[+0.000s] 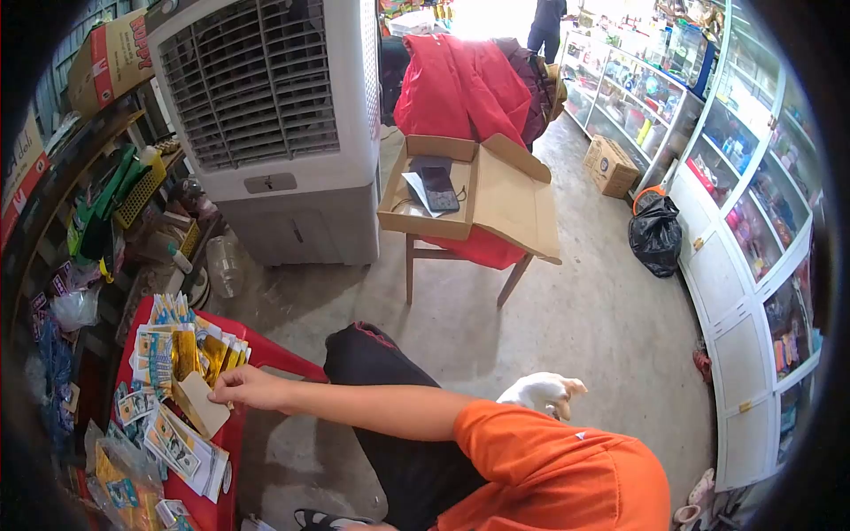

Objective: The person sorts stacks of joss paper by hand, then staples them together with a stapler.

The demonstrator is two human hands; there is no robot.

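Observation:
My right hand (251, 389) reaches left across my body, its fingers pinched on the edge of a plain beige card (202, 404). The card is tilted over a red stool (232, 447) heaped with printed play-money notes. Gold-coloured notes (199, 352) lie just beyond the card, partly hidden by it. Nearer to me is a stack of notes printed like dollar bills (174, 442). A clear plastic bag (119, 482) with gold and blue paper sits at the stool's near left. My left hand is not visible.
Ahead, an open cardboard box (513, 199) holding a phone (438, 188) rests on a chair. An air cooler (297, 212) stands left of it. A white animal (542, 392) is by my side. Glass cabinets (739, 336) and a black bag (655, 237) line the right. A person (546, 26) stands far back.

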